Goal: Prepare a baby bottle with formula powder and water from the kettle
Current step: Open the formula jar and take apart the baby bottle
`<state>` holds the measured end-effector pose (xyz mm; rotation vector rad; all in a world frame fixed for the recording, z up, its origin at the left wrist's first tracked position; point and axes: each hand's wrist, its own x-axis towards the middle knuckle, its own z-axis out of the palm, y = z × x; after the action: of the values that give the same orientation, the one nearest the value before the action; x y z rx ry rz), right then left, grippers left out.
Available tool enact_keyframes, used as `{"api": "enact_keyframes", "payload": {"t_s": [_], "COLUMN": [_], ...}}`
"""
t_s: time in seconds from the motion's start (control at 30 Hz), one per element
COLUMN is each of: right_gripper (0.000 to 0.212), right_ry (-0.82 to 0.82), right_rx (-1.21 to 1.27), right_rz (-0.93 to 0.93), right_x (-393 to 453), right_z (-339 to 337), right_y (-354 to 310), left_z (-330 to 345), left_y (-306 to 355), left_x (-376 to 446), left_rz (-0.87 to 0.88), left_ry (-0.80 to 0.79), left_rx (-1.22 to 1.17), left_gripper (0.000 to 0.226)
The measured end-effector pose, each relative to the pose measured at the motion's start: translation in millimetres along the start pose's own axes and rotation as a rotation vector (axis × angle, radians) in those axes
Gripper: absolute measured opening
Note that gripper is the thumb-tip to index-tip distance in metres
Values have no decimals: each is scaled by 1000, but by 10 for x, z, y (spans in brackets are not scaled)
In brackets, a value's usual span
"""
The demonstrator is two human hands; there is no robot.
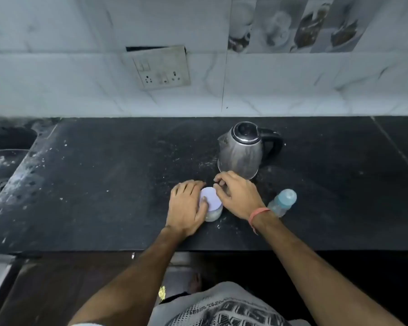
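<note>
At centre frame, the left hand (186, 203) curls around the side of a small clear jar (213, 214) with a pale lilac lid (211, 198) on the black counter (104, 184). The right hand (237, 194) has bent fingers at the lid's far edge; its grip cannot be told. The steel kettle (242, 151) stands just above the hands, and the baby bottle (283, 202) stands right of the right wrist.

The dark, speckled surface (104, 184) runs along the tiled wall. On it stand a steel kettle (242, 152) toward the back, a small clear jar with a pale lid (211, 203) nearer the front edge, and a capped baby bottle (282, 203) to the jar's right.
</note>
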<state>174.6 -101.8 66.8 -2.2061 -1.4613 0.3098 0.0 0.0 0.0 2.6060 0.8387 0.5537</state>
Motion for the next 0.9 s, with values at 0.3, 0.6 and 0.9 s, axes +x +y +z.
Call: {"api": "enact_keyframes", "payload": {"t_s": [0.3, 0.6, 0.9], "right_gripper": [71, 71, 91], "right_ry": [-197, -256, -476], "right_rx": [-149, -247, -397], "right_rz": [128, 10, 93], "right_x": [-94, -16, 114], "right_z": [255, 200, -20], "right_y": [-302, -406, -588], "left_z": [176, 127, 165], "left_y": [-90, -151, -212], "left_x": [-254, -77, -36], "left_rz": [-189, -273, -277], "left_ry": [-76, -118, -182], "left_rx": [-368, -551, -631], "left_gripper": [91, 71, 79]}}
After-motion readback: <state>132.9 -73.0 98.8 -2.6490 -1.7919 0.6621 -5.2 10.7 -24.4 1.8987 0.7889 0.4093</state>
